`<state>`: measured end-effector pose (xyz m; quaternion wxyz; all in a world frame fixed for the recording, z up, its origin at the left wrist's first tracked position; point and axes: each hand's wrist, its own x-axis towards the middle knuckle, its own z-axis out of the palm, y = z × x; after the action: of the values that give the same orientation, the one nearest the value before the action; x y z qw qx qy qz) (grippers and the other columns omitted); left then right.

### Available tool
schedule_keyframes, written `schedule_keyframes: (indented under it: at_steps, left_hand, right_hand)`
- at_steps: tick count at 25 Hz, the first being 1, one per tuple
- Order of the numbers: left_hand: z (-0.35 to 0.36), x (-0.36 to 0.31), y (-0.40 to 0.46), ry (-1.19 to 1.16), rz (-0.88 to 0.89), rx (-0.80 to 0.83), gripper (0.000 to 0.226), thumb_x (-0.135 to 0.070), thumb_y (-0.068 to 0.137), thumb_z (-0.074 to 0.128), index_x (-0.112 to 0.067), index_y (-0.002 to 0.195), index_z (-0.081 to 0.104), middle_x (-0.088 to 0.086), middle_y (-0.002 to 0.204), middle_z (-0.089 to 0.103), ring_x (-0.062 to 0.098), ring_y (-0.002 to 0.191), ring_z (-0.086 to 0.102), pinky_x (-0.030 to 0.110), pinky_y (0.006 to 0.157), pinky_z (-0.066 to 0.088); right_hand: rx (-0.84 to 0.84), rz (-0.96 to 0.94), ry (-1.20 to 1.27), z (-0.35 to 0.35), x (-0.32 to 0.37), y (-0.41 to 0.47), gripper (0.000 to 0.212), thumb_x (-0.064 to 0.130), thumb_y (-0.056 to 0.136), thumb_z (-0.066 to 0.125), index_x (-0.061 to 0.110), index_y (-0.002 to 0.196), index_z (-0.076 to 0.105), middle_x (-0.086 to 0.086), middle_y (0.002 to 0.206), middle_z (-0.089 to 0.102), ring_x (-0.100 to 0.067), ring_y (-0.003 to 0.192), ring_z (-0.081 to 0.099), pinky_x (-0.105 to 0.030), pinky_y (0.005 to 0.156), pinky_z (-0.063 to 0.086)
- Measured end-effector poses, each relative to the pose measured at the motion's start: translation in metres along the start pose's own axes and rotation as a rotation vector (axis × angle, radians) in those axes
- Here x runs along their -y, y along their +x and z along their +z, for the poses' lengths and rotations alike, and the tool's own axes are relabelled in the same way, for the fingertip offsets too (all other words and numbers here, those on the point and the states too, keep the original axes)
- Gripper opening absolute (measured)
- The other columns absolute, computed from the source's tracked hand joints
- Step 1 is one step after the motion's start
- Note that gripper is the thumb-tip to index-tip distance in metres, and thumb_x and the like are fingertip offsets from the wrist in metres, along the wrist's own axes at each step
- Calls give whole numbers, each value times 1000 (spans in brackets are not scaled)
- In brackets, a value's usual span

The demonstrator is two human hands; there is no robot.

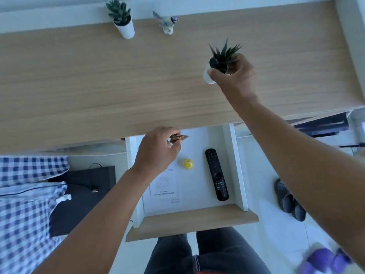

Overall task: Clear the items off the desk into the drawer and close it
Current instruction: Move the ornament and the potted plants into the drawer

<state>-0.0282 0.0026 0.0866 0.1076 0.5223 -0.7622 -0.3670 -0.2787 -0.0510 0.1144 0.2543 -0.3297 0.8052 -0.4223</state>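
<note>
My right hand (235, 76) grips a small spiky plant in a white pot (208, 76), lifted over the right part of the wooden desk (98, 86). My left hand (156, 151) is closed on a small brown object (178, 138) above the back of the open white drawer (237, 165). Inside the drawer lie a black remote (216, 174), a yellow round item (188, 164) and a printed sheet (165, 191). A second potted succulent (121, 20) and a bird figurine (166, 21) stand at the desk's far edge.
The drawer's wooden front (193, 224) juts toward my legs. A checked cloth (23, 204) and a dark bag (83, 194) lie to the left. Dark shoes (288, 200) and purple slippers (324, 260) sit on the floor at right.
</note>
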Motion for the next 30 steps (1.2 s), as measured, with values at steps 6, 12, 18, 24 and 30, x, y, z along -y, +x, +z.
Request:
schedule_keyframes:
  at_steps: [6, 12, 18, 24, 30]
  left_hand:
    - [36, 40, -18, 177, -152, 138, 30, -22, 86, 63, -19, 116, 66, 2, 111, 66, 24, 98, 64, 39, 84, 54]
    - [75, 48, 23, 268, -98, 122, 26, -22, 86, 66, -16, 111, 70, 10, 110, 65, 32, 97, 65, 34, 77, 50]
    - [111, 49, 43, 370, -23, 185, 31, -24, 90, 65, -13, 119, 66, 15, 116, 62, 37, 103, 63, 38, 78, 51]
    - [81, 61, 8, 265, 2, 91, 40, -30, 92, 65, -9, 126, 61, 13, 116, 64, 34, 99, 65, 43, 83, 54]
    - [26, 61, -32, 99, 53, 59, 14, -17, 92, 62, -18, 102, 73, -8, 94, 73, 16, 69, 66, 33, 74, 56]
  right_hand:
    - [95, 70, 101, -22, -45, -147, 29, 35, 75, 81, 33, 101, 69, 19, 95, 77, -2, 89, 74, -20, 81, 58]
    - [42, 162, -74, -3, -103, -184, 31, 31, 80, 81, 38, 103, 62, 26, 89, 69, 10, 84, 65, -1, 72, 45]
    - [15, 105, -195, 30, -142, -160, 46, 23, 86, 77, 12, 128, 60, 1, 115, 70, -17, 105, 67, -28, 93, 53]
    - [-29, 153, -185, 47, -156, -140, 47, 28, 83, 81, 12, 121, 61, 6, 102, 70, -19, 98, 68, -20, 81, 42]
    - [22, 282, -206, 36, -140, -151, 63, 31, 85, 79, 13, 139, 51, -2, 124, 68, -18, 112, 62, -33, 100, 49]
